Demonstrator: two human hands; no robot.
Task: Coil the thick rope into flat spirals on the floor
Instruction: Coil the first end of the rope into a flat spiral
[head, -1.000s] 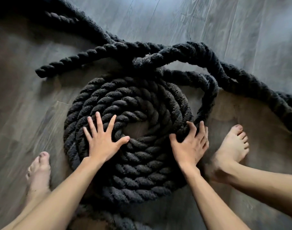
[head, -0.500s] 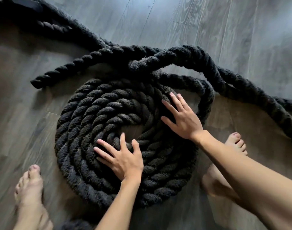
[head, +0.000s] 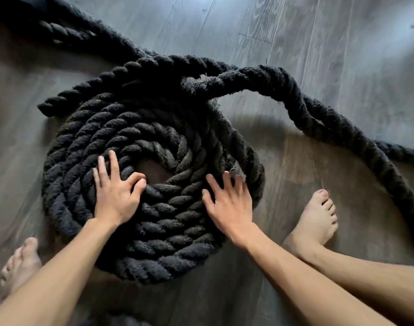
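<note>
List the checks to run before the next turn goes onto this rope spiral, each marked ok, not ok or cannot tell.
1. Left hand flat on thick black twisted rope spiral: ok.
2. Right hand flat on its right turns: ok.
3. Centre closed: grey wood floor shows through: not ok.
4. Far side flat: loose rope length crosses on top: not ok.
5. Bare right foot off rope: ok.

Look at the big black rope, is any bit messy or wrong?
Yes. At the far side of the spiral, a loose loop bulges out and crosses over another strand instead of lying snug against the coil. A stray end also pokes out on the left.
</note>
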